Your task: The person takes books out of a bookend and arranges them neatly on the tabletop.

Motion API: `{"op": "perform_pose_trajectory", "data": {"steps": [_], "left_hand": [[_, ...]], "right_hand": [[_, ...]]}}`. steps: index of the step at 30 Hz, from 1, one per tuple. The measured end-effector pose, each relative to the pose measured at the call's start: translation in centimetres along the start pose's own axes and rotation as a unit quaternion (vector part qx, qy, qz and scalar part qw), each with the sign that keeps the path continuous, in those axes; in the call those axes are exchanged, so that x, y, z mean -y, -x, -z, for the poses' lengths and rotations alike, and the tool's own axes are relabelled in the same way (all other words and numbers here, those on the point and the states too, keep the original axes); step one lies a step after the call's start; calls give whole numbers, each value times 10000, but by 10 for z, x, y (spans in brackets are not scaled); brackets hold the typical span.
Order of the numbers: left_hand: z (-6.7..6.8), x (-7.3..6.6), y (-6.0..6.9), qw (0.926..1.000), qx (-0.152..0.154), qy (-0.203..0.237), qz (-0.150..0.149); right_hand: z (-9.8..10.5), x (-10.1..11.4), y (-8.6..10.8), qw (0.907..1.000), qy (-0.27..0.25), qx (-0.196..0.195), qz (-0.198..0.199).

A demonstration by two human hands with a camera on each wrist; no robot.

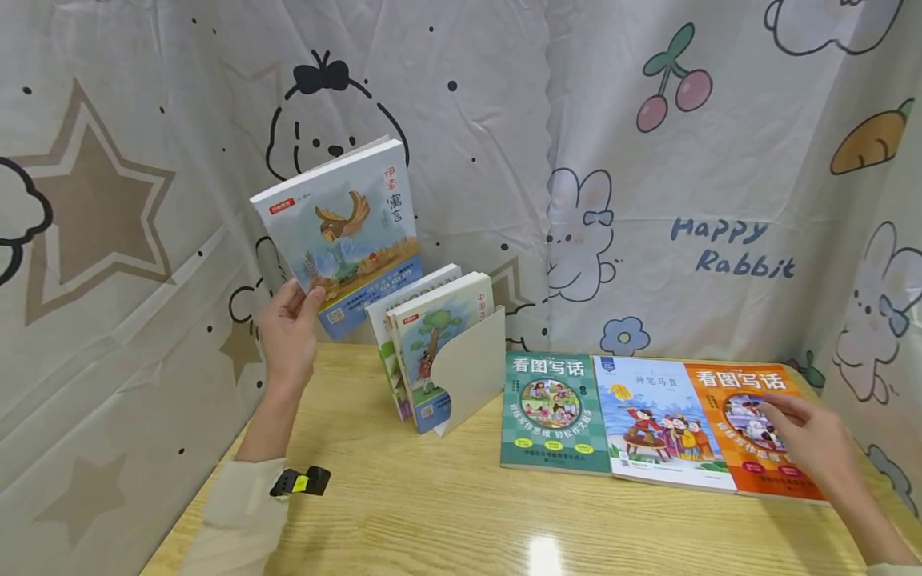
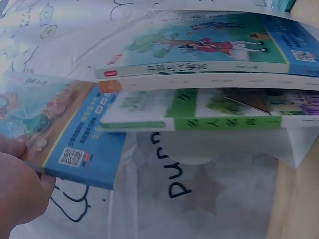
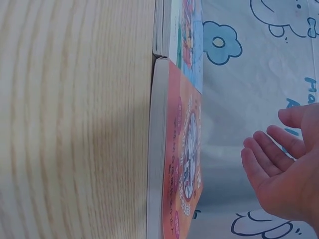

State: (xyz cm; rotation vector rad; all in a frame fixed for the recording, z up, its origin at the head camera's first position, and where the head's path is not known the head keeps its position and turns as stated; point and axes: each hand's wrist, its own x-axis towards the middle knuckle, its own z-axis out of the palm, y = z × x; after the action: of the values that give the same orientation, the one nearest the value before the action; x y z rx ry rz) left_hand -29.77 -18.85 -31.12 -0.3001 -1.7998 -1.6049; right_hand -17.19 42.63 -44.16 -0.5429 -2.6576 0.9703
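The left hand point(image 1: 288, 330) pinches a blue book point(image 1: 346, 232) by its edge, tilted beside the white holder point(image 1: 475, 360) — how many books point(image 1: 434, 332) stand inside is hard to tell. The right hand point(image 1: 817, 444) hovers, fingers loose — above an orange book point(image 1: 745, 420).

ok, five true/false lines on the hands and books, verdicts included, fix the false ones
1. The left hand grips the bird-cover book. True.
2. The right hand is holding the orange book. False: it hovers above that book, holding nothing.
3. The white holder is empty. False: several books sit in it.
4. The blue-cover book lies between the green book and the orange one. True.
5. The green book stands upright. False: it lies flat on the table.
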Motion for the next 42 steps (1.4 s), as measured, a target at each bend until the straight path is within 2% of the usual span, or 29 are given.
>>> {"op": "perform_pose_trajectory", "data": {"steps": [4, 7, 11, 15, 22, 25, 27, 29, 33, 35, 42], "left_hand": [[0, -8, -4, 9995, -200, -264, -8], [0, -12, -8, 9992, -300, -264, 34], [-1, -18, -13, 9993, -365, -46, -57], [-4, -24, -18, 9986, -380, 235, -281], [-13, -34, -17, 9964, -342, 607, -493], [-19, -39, -15, 9944, -247, 795, -644], [-24, -43, -13, 9932, -114, 973, -631], [-28, -46, -10, 9906, 64, 1245, -558], [-36, -50, -3, 9881, 334, 1487, -184], [-40, -51, 2, 9884, 469, 1444, -86], [-52, -53, 16, 9921, 854, 910, -152]], "right_hand": [[-2, -2, 0, 10000, 25, -18, 1], [-2, -2, 0, 10000, 48, -30, -4], [-3, -1, 0, 10000, 52, -47, 24], [-3, -1, 1, 9999, 16, -56, 86], [-2, 0, 3, 9996, -68, -18, 256], [-2, 2, 5, 9990, -105, -5, 425], [-2, 5, 6, 9984, -92, -9, 567], [-2, 8, 6, 9971, -140, -4, 751], [-4, 18, 8, 9937, -299, -4, 1077], [-4, 24, 8, 9917, -383, 3, 1231], [-6, 44, 15, 9863, -498, -102, 1571]]}}
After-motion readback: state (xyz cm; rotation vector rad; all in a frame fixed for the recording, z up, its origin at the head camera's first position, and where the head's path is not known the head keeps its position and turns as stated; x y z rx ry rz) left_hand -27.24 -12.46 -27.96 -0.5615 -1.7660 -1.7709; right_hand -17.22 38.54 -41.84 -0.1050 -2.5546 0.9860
